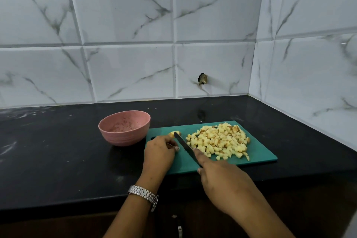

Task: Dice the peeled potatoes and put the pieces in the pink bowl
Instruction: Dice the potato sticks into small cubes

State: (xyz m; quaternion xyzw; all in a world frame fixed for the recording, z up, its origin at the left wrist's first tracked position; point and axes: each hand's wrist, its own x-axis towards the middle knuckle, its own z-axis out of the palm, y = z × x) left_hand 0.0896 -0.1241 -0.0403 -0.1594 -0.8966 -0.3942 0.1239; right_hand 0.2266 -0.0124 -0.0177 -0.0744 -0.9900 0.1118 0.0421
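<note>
- We see the left hand (160, 149) on the near left end of a flat teal plastic cutting board (260, 153). Its fingers are curled round a small pale-yellow potato piece (174, 133) that shows just beyond the knuckles.
- The right hand (222, 177) grips the handle of a dark-bladed knife (185, 146), with the forefinger laid straight along the blade's back. The blade slants away to the left, and its tip meets the potato piece.
- A broad heap of diced potato (220, 141), small yellow cubes with brownish spots, covers the middle and far right of the cutting board, just right of the blade.
- The round pink bowl (123, 138) stands on the black polished stone surface (58, 150), just beside the board's far left corner. We make out only brownish smears inside it, no cubes.
- A silver metal link wristwatch (144, 194) sits on the left wrist.
- White marble-veined wall tiles (125, 25) rise behind the surface and along its right side, one with a small dark broken hole (202, 79).
</note>
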